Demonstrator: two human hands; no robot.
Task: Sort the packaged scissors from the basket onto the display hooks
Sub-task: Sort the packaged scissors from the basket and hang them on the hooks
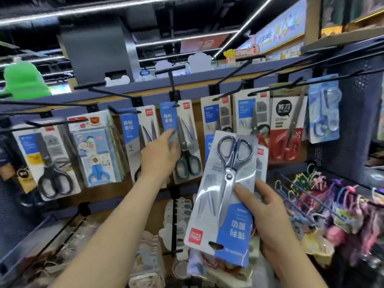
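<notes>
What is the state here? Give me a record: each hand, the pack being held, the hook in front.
left hand: reaches to the hanging pack, fingers on its left edge; grip unclear
right hand: holds the scissors pack, thumb on its front
scissors pack orientation: upside down, handles up, hang hole at the bottom
hanging pack: hangs on a display hook, blue card, scissors handles down
task status: scissors pack not yet on any hook
</notes>
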